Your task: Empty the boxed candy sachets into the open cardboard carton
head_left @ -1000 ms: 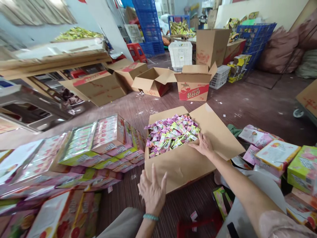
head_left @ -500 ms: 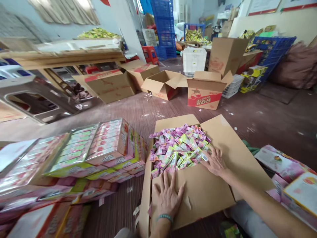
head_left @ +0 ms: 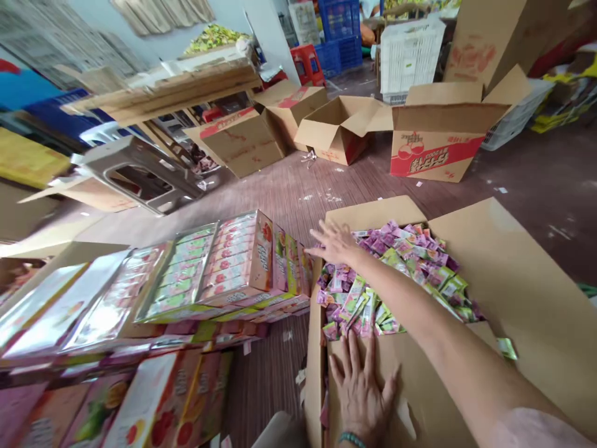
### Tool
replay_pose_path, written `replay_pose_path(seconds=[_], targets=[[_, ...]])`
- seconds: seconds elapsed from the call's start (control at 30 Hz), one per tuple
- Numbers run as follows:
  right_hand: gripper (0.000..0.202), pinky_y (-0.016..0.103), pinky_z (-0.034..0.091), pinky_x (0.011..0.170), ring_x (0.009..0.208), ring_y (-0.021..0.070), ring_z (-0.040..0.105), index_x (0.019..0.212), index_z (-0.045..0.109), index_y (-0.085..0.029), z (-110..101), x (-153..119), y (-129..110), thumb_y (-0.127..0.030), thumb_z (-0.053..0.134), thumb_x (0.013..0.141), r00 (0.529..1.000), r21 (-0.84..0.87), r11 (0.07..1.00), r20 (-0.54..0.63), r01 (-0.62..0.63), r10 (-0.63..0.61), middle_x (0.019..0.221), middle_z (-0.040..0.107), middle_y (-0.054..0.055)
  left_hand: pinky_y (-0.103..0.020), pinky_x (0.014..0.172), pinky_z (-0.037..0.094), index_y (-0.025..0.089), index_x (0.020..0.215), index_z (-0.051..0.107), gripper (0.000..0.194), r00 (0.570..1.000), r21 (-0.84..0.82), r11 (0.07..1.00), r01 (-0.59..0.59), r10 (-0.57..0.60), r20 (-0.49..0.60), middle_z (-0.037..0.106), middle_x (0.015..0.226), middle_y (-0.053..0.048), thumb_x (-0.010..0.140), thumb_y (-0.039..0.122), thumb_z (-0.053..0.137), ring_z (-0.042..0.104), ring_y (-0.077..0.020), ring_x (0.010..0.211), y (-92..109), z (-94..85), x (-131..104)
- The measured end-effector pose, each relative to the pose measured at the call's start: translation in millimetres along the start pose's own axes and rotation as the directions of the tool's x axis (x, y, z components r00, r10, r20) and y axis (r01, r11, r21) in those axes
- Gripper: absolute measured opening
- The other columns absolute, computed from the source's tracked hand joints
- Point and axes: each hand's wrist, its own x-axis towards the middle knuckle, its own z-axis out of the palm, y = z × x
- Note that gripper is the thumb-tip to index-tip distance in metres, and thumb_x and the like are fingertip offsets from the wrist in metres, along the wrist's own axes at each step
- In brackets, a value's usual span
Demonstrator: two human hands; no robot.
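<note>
Fingers of your right hand [head_left: 338, 244] are hanging splayed, empty, over the left rim of the carton [head_left: 314, 373]; your left hand [head_left: 361, 395] is resting flat, gripping nothing, on its near flap [head_left: 422, 382]. Sachets [head_left: 357, 298] are lying heaped inside; your forearm [head_left: 420, 311] is risking spills if it drags across.

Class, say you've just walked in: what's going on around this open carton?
A person is working over an open carton full of small sachets. The left hand lies flat on the near flap, fingertips beside the sachets. The right hand is spread near the carton's far left corner, seemingly holding nothing. Boxes are stacked to the left, and more cartons stand beyond.
</note>
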Motion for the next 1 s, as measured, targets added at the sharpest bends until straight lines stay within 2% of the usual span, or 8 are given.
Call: replay_pose_path(seconds=[0.1, 0.33, 0.43, 0.57, 0.63, 0.73, 0.87, 1.0], targets=[[0.090, 0.077, 0.009, 0.131, 0.167, 0.0448, 0.013, 0.171, 0.038, -0.023, 45.0, -4.9, -22.4, -0.084, 0.037, 0.105, 0.990, -0.006, 1.000, 0.142, -0.005, 0.005, 0.181, 0.019, 0.014, -0.075, 0.131, 0.013, 0.035, 0.169, 0.037, 0.082, 1.000, -0.020, 1.000, -0.003, 0.003, 0.012, 0.023, 0.182, -0.009, 0.096, 0.064, 0.061, 0.017, -0.0442, 0.168, -1.9, 2.4, -1.6], [0.078, 0.073, 0.014, 0.131, 0.163, 0.0442, 0.027, 0.164, 0.048, -0.011, 99.3, -65.9, -1.8, -0.065, 0.052, 0.108, 0.997, -0.144, 0.990, 0.080, -0.012, 0.024, 0.171, 0.039, 0.025, -0.077, 0.130, 0.012, 0.033, 0.168, 0.039, 0.078, 1.000, -0.038, 0.999, -0.019, 0.019, 0.002, 0.027, 0.181, -0.013, 0.098, 0.059, 0.061, 0.018, -0.0451, 0.168, 4.2, -3.6, 1.3], [0.074, 0.072, 0.022, 0.129, 0.158, 0.0450, 0.034, 0.161, 0.050, -0.008, 89.8, -64.0, -14.1, -0.055, 0.061, 0.106, 0.984, -0.176, 0.984, 0.167, -0.027, 0.057, 0.169, 0.042, 0.025, -0.078, 0.129, 0.012, 0.030, 0.166, 0.046, 0.075, 1.000, 0.003, 1.000, -0.015, 0.015, 0.004, 0.032, 0.178, -0.017, 0.097, 0.054, 0.063, 0.023, -0.0467, 0.166, 8.4, -8.0, 3.6], [0.053, 0.056, 0.043, 0.123, 0.149, 0.0374, 0.050, 0.141, 0.070, -0.013, 43.1, -67.8, -33.7, -0.053, 0.058, 0.108, 0.969, -0.161, 0.982, 0.241, 0.101, -0.061, 0.166, 0.048, 0.020, -0.077, 0.129, 0.013, 0.028, 0.164, 0.051, 0.072, 0.999, 0.004, 1.000, -0.019, 0.019, -0.032, 0.036, 0.177, -0.018, 0.096, 0.051, 0.065, 0.027, -0.0459, 0.165, 12.4, -9.3, 5.7], [0.049, 0.050, 0.043, 0.124, 0.147, 0.0320, 0.053, 0.138, 0.071, -0.018, 11.3, -78.5, -29.0, -0.052, 0.047, 0.114, 0.987, -0.139, 0.980, 0.092, 0.145, -0.133, 0.161, 0.055, 0.016, -0.077, 0.129, 0.013, 0.029, 0.164, 0.050, 0.073, 0.999, -0.001, 1.000, -0.023, 0.023, -0.037, 0.036, 0.177, -0.018, 0.097, 0.052, 0.065, 0.027, -0.0454, 0.165, 13.2, -9.1, 6.0], [0.069, 0.063, 0.025, 0.133, 0.158, 0.0381, 0.038, 0.163, 0.052, -0.021, -23.2, -95.8, 3.8, -0.066, 0.036, 0.114, 0.989, -0.140, 0.984, -0.120, -0.108, 0.091, 0.168, 0.047, 0.016, -0.077, 0.129, 0.013, 0.029, 0.165, 0.048, 0.074, 1.000, -0.012, 1.000, -0.023, 0.023, -0.014, 0.035, 0.177, -0.018, 0.097, 0.054, 0.064, 0.026, -0.0453, 0.165, 13.4, -10.4, 6.6], [0.088, 0.081, 0.006, 0.128, 0.167, 0.0481, 0.009, 0.175, 0.030, -0.031, -5.4, -109.6, 53.2, -0.084, 0.037, 0.105, 0.945, -0.159, 0.948, 0.137, -0.276, 0.298, 0.181, 0.018, 0.012, -0.077, 0.129, 0.013, 0.028, 0.165, 0.048, 0.073, 1.000, 0.009, 1.000, -0.013, 0.013, 0.010, 0.035, 0.177, -0.018, 0.098, 0.056, 0.060, 0.027, -0.0459, 0.165, 13.4, -14.0, 7.8], [0.097, 0.075, -0.004, 0.131, 0.168, 0.0442, -0.002, 0.177, 0.021, -0.027, 32.4, -107.1, 63.0, -0.087, 0.040, 0.102, 0.963, -0.155, 0.960, 0.098, -0.234, 0.251, 0.183, 0.009, 0.010, -0.076, 0.129, 0.015, 0.028, 0.165, 0.049, 0.074, 1.000, 0.050, 0.998, -0.024, 0.025, -0.015, 0.036, 0.176, -0.018, 0.097, 0.057, 0.060, 0.027, -0.0462, 0.165, 10.5, -9.7, 7.6]])
